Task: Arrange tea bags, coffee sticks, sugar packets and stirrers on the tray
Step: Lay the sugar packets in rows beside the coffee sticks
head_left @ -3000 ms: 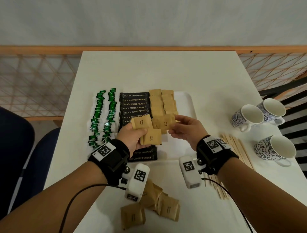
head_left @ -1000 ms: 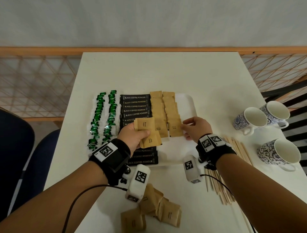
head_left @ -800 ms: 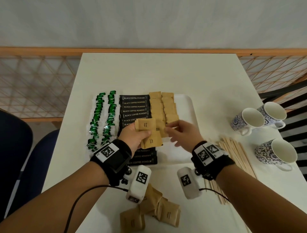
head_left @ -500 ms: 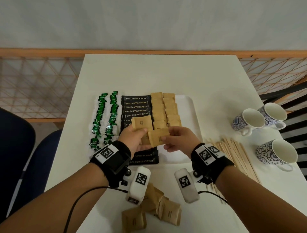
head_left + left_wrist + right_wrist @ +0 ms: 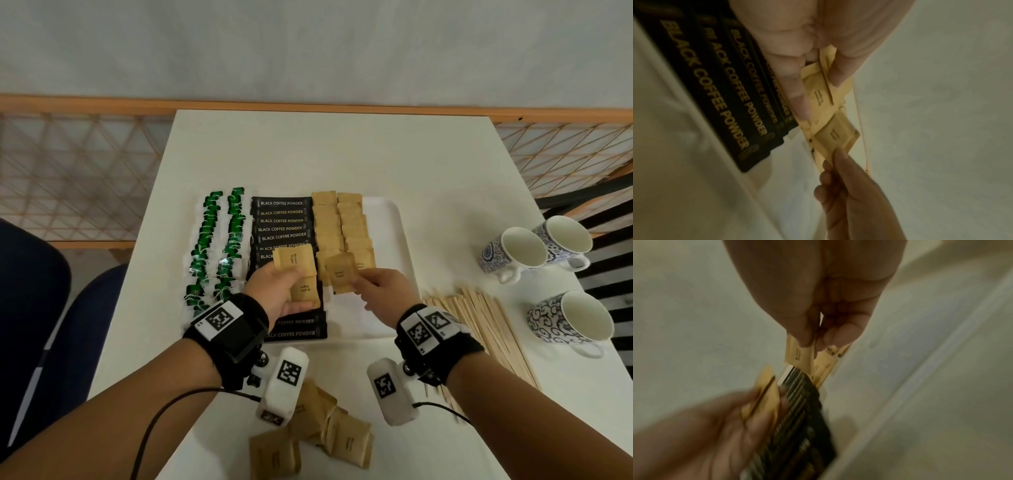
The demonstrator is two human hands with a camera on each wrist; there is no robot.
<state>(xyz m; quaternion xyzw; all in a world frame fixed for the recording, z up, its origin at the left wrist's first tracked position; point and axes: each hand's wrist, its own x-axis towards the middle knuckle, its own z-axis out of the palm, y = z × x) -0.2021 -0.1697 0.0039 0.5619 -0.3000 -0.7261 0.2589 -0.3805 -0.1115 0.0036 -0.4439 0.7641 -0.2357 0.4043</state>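
pinching one sugar packet (image 5: 339, 273), right hand (image 5: 383, 291) fingers (image 5: 840, 334) clamp its near edge.

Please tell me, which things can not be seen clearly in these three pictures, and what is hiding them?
- Coffee sticks: head view, the middle rows are hidden behind the left hand and its sugar packets.
- Loose sugar packets: head view, partly covered by the wrist camera.
- Packet print: right wrist view, blurred.
- Stirrers: count unclear, overlapping.

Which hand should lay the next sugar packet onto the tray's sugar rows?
Right. The right hand already pinches a single sugar packet right at the near end of the sugar rows. The left hand grips a small stack of packets.
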